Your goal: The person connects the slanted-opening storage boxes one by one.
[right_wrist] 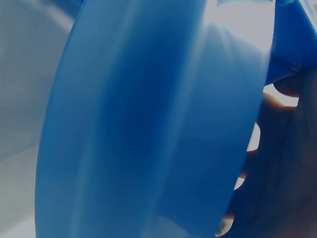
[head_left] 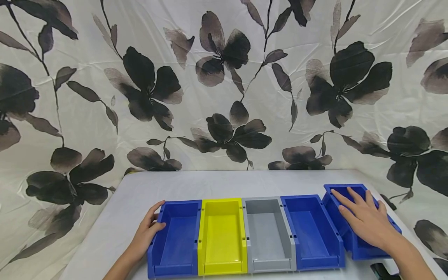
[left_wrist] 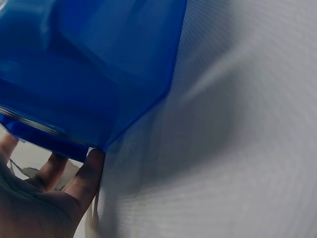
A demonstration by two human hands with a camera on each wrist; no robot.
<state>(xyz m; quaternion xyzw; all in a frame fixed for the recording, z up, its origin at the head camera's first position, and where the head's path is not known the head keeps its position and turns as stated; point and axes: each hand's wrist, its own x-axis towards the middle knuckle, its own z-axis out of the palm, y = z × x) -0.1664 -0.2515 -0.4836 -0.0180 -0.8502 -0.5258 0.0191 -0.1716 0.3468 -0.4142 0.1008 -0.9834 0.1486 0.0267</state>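
A row of open-front storage bins lies side by side: a blue bin (head_left: 175,237) at the left, a yellow bin (head_left: 222,237), a grey bin (head_left: 267,233) and another blue bin (head_left: 311,229). My left hand (head_left: 145,233) grips the left side of the leftmost bin near its far corner, thumb over the rim; its fingertips meet the bin's edge in the left wrist view. At the right end, one more blue bin (head_left: 365,249) stands skewed against the row. Spread fingers of my right hand (head_left: 367,221) lie across its top. The right wrist view shows mostly blue plastic, with the fingers in shadow.
White cloth covers the table (head_left: 238,182). A flower-patterned curtain (head_left: 224,85) hangs behind and at both sides. Near the front right lies a black object (head_left: 381,271), partly cut off by the frame; another dark item (head_left: 387,202) sits at the table's right edge.
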